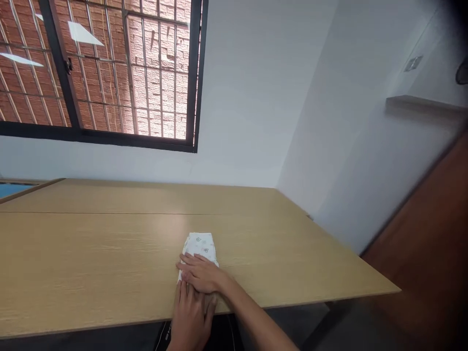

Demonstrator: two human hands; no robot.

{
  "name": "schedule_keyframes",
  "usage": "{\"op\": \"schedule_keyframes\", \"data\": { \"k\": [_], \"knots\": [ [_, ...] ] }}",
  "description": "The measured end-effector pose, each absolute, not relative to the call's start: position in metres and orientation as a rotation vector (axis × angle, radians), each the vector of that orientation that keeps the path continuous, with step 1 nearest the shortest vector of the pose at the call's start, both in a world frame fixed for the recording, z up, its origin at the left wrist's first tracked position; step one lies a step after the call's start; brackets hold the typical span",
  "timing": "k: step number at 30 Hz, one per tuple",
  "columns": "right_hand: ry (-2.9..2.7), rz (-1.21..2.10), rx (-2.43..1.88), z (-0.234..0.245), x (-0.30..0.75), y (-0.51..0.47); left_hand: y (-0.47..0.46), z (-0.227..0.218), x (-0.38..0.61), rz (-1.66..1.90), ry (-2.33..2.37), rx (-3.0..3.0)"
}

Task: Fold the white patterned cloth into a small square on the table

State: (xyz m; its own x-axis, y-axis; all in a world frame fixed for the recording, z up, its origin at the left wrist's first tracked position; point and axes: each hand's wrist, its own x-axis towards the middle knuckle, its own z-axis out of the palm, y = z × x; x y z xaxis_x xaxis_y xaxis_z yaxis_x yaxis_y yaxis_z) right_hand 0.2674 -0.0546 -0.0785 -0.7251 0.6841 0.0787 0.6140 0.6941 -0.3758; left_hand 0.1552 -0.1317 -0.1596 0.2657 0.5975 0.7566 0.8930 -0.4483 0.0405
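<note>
A small white folded cloth (pixel 202 242) with little dark printed figures lies flat on the wooden table, near its front edge. My right hand (pixel 201 274) rests palm down across the middle of the cloth, its fingers stretched out to the left and slightly apart. Nearer to me, my left hand (pixel 190 309) reaches forward over the table edge, fingers extended and lying flat at the cloth's near end, thumb apart on the right. The right hand partly covers the left fingertips. Both hands hide the near part of the cloth.
The pale wooden table (pixel 109 263) stretches left and back, with a seam across it. Behind it are a white wall (pixel 248 97) and a barred window (pixel 127 73). A brown door (pixel 431 234) stands at the right. Something blue (pixel 12 189) shows at the far left.
</note>
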Motion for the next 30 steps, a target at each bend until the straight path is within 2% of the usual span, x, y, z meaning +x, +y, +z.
{"op": "schedule_keyframes", "data": {
  "k": [14,30],
  "knots": [
    [-2.543,0.226,-1.413,-0.087,0.281,0.024,-0.131,-0.169,0.156,-0.991,-1.384,-2.142],
    [-2.311,0.112,-1.5,-0.09,0.286,0.023,-0.133,-0.17,0.16,-0.933,-1.396,-2.135]
  ]
}}
